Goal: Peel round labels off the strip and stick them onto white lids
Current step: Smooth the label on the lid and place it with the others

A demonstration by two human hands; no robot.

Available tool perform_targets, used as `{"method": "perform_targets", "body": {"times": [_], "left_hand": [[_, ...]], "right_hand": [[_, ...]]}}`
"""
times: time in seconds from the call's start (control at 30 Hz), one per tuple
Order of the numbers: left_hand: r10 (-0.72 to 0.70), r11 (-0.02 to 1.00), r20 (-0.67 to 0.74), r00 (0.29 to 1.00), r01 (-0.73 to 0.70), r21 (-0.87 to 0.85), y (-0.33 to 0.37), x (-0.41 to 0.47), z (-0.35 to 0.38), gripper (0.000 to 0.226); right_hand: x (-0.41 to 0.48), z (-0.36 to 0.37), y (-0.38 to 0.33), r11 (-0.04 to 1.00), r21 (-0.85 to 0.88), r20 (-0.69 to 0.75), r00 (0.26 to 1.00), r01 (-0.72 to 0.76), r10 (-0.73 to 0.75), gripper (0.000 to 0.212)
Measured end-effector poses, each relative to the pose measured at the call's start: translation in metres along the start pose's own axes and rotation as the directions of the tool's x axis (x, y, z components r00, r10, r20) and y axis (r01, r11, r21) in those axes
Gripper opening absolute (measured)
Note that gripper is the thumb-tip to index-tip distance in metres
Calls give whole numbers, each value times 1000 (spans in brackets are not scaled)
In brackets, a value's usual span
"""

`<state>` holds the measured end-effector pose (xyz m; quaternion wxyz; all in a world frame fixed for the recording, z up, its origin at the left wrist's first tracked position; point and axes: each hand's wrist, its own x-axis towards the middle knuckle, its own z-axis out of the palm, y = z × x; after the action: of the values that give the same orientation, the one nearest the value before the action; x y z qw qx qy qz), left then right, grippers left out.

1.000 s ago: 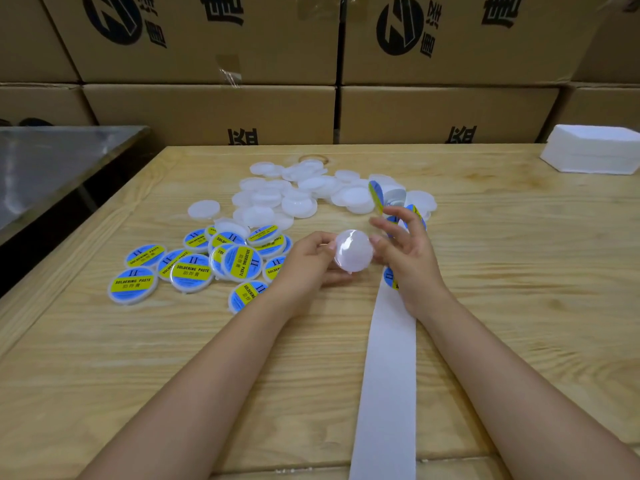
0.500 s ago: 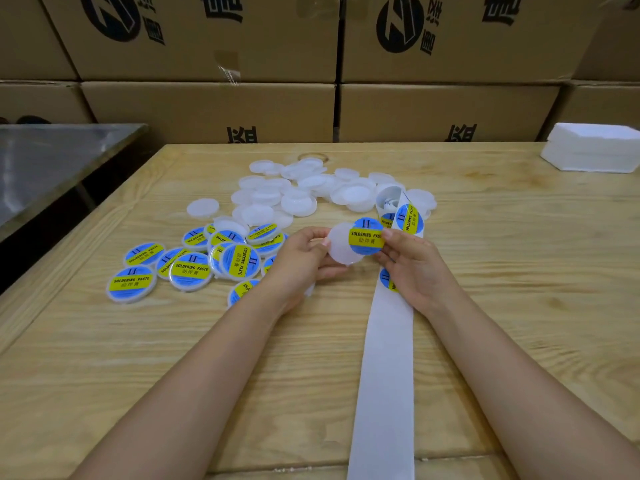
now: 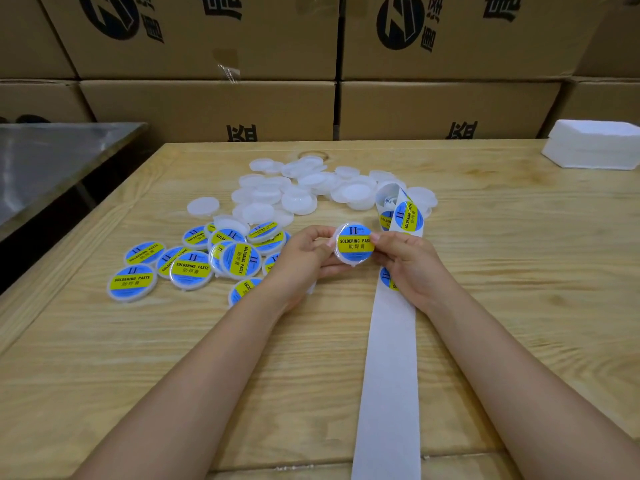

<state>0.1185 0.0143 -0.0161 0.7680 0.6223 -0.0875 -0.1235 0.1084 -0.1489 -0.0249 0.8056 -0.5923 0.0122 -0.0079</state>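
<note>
My left hand (image 3: 304,261) grips a white lid (image 3: 353,259) by its left edge, above the table's middle. A round blue and yellow label (image 3: 355,242) reading "SOLDERING PASTE" lies across the lid's top. My right hand (image 3: 407,265) pinches the lid's right edge, with the thumb on the label. The white backing strip (image 3: 389,375) runs from under my right hand to the near table edge. Its far end curls up with more labels (image 3: 408,216) on it. Plain white lids (image 3: 298,199) are heaped behind my hands. Labelled lids (image 3: 192,268) lie to the left.
The wooden table (image 3: 519,306) ends against stacked cardboard boxes (image 3: 207,109) at the back. A white block of stacked sheets (image 3: 595,148) sits at the far right corner. A steel table (image 3: 52,161) stands to the left, across a dark gap.
A second ago the lid was bare and my right hand held a peeled label by the strip. The label then came over the lid and now lies flat on it.
</note>
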Motion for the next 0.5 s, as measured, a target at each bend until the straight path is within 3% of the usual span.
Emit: {"method": "perform_targets", "body": {"times": [0.5], "left_hand": [[20,998,-12,1000,-19,67,-3,1,-1,13]], "right_hand": [[2,2,5,994,-100,-59,997,40,-46,9]]}}
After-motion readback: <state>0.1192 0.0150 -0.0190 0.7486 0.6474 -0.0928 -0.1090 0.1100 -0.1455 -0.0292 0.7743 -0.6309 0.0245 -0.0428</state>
